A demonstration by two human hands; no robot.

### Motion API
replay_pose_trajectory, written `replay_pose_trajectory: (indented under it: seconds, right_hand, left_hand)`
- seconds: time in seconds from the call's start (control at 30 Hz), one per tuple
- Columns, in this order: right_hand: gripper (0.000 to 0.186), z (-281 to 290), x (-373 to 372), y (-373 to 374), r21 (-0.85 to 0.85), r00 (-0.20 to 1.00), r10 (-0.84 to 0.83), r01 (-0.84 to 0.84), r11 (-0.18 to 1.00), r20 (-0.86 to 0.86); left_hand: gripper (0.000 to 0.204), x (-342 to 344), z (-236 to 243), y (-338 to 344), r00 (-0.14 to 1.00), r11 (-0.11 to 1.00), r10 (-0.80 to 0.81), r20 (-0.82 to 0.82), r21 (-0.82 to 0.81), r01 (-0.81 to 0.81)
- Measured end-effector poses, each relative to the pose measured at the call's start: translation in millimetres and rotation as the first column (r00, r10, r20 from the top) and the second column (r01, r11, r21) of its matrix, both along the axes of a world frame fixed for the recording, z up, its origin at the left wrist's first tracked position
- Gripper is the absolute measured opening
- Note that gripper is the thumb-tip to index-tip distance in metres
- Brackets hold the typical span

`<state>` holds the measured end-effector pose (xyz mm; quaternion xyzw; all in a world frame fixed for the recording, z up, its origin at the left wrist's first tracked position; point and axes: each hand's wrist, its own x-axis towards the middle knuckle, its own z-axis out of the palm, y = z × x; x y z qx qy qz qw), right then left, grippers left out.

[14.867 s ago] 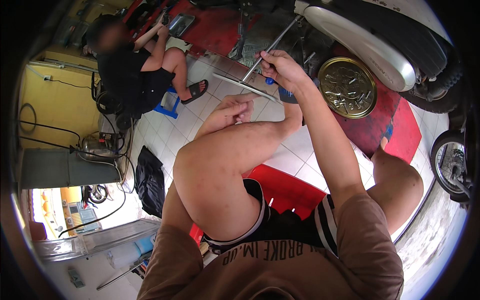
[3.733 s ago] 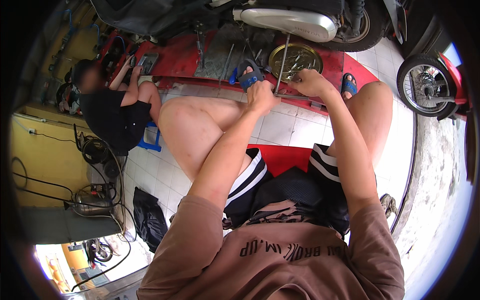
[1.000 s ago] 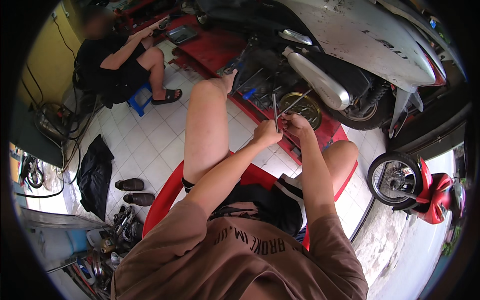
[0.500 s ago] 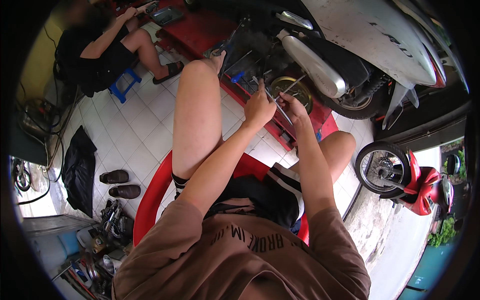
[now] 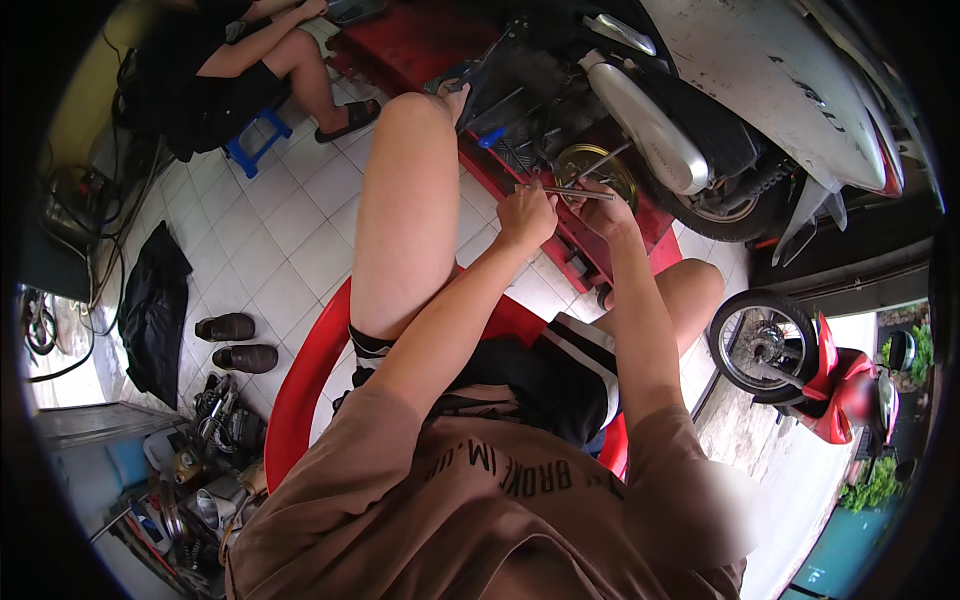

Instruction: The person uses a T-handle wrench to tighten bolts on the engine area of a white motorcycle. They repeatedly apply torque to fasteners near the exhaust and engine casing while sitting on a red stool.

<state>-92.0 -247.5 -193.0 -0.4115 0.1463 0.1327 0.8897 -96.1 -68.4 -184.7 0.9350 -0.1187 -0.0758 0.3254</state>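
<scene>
My left hand [image 5: 528, 215] is closed at the left end of the crossbar of a steel T-shaped wrench [image 5: 585, 192], which lies nearly level across the picture. My right hand [image 5: 605, 210] is closed round the same tool near where its shaft meets the crossbar. The shaft slants up to the right toward the silver side cover [image 5: 650, 130] of a scooter [image 5: 780, 80]; its far tip is too small to make out. Behind the hands a gold round tray [image 5: 585, 155] with small parts sits on a red platform [image 5: 625, 260], and a blue-handled tool [image 5: 490, 138] lies left of it.
I sit in a red chair [image 5: 300, 400]. A person [image 5: 240, 80] sits on a blue stool [image 5: 250, 140] at upper left. Shoes [image 5: 243, 357], a black sheet [image 5: 150, 310] and metal parts [image 5: 200, 480] lie at left. A red motorbike [image 5: 830, 380] stands at right.
The wrench's crossbar has swung from a steep diagonal to nearly level, with both hands still on it. The right hand has shifted slightly rightward and the view has tilted.
</scene>
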Motion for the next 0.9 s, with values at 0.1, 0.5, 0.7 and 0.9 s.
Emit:
replay_pose_trajectory:
  seconds: [0.1,0.5,0.7,0.9]
  right_hand:
    - [0.005,-2.5,1.4,-1.9,-0.017,1.0,0.016,-0.016,1.0,0.007]
    - [0.008,6.0,3.5,3.2,-0.04,0.994,-0.107,0.107,0.993,-0.014]
    - [0.006,18.7,0.9,13.5,-0.12,0.993,-0.118,0.116,0.986,-0.009]
    - [0.006,3.0,3.2,4.1,-0.037,0.988,-0.088,0.093,0.995,0.127]
  left_hand:
    - [0.039,5.7,-12.4,1.9,0.99,0.992,-0.122,-0.069,-0.021,0.121]
    - [0.032,-3.1,-9.3,-9.4,0.859,0.847,-0.472,-0.197,-0.371,0.38]
    - [0.032,4.4,13.3,-10.8,0.871,0.736,-0.49,0.03,-0.522,0.432]
    - [0.069,7.6,27.2,-4.3,0.971,0.816,-0.223,0.085,-0.529,0.234]
